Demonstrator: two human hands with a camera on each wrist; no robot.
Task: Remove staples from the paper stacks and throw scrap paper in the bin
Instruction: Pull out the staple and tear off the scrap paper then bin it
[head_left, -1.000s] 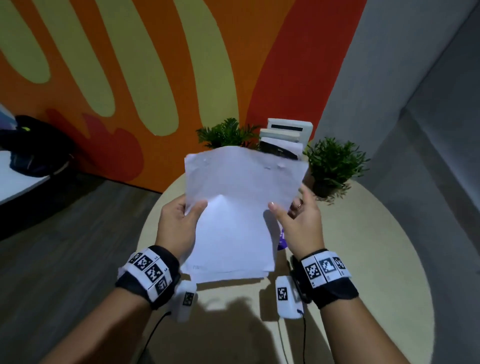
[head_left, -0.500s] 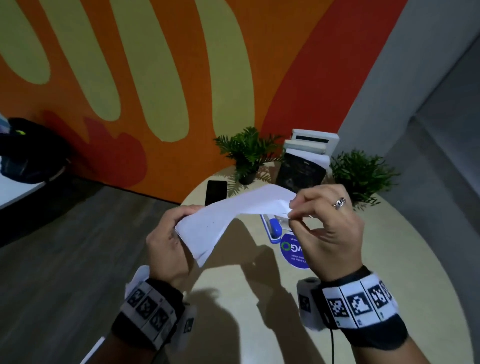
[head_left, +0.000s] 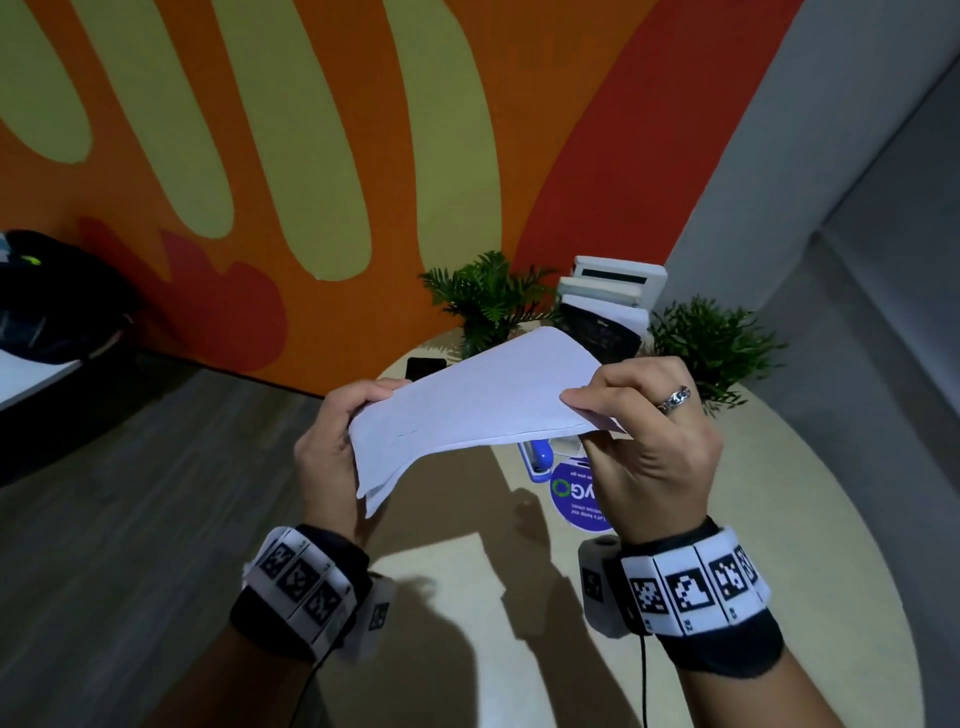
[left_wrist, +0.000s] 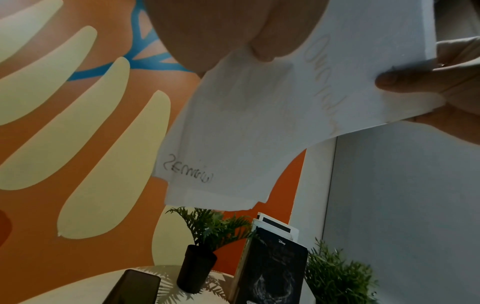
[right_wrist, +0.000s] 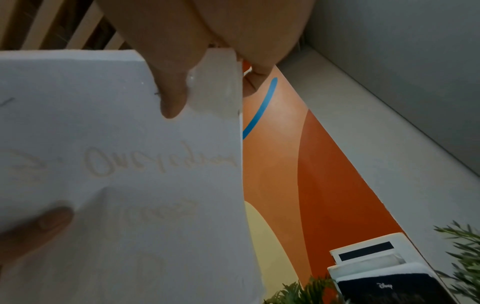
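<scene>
A thin stack of white paper (head_left: 478, 405) hangs in the air above the round table (head_left: 779, 519), held nearly flat between both hands. My left hand (head_left: 343, 441) grips its left edge. My right hand (head_left: 613, 415) pinches its right corner between thumb and fingers. A small staple shows near the lower left of the top sheet. The underside of the paper (left_wrist: 259, 123) bears handwriting in the left wrist view. The right wrist view has my thumb (right_wrist: 171, 98) pressed on the paper (right_wrist: 116, 185) beside a staple end. No bin is in view.
On the table lie a blue stapler (head_left: 537, 457), a round blue sticker (head_left: 576, 499) and a black phone (head_left: 423, 366). Two potted plants (head_left: 488, 301) (head_left: 711, 348) and upright books (head_left: 608, 306) stand at the back. A dark bag (head_left: 57, 301) sits far left.
The paper went from upright and facing me to folded over and lying nearly flat between my hands. My right hand moved to pinch the right corner. The view tilted down, showing the stapler and sticker.
</scene>
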